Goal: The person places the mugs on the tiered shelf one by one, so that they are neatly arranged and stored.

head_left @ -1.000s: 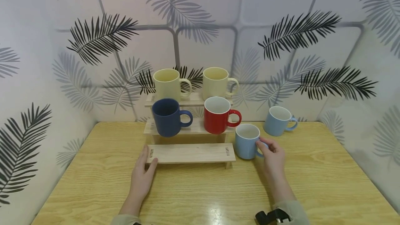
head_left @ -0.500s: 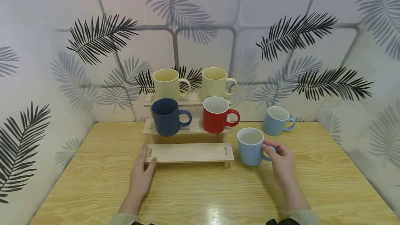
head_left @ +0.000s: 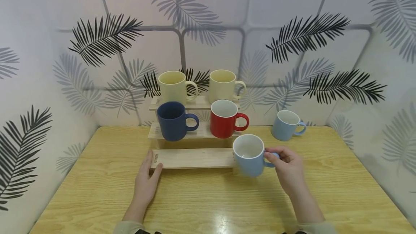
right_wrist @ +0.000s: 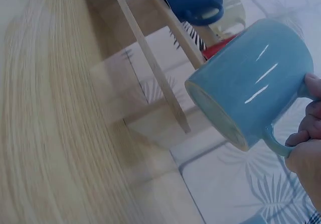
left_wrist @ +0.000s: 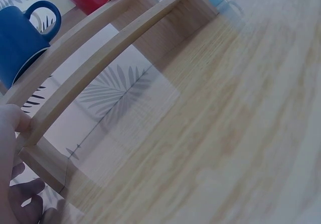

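Observation:
My right hand point(head_left: 289, 167) pinches the handle of a light blue mug point(head_left: 248, 156), white inside. The mug hangs in the air, tilted, in front of the right end of a stepped wooden rack point(head_left: 195, 158); its bare underside faces the right wrist view. My left hand point(head_left: 146, 181) holds the left end of the rack's lowest step, thumb at the front edge, other fingers round the side. On the middle step stand a dark blue mug point(head_left: 172, 124) and a red mug point(head_left: 224, 120). Two cream mugs, the left one point(head_left: 172, 89) and the right one point(head_left: 222, 87), stand on the top step.
A second light blue mug point(head_left: 284, 127) stands at the back of the wooden table point(head_left: 195, 201), right of the rack, its handle pointing right. Behind the table rises a leaf-patterned wall covering point(head_left: 211, 10).
The light blue mug has left the table in my right hand, coming toward me and then left, up to the rack's right end. My left hand stays on the rack.

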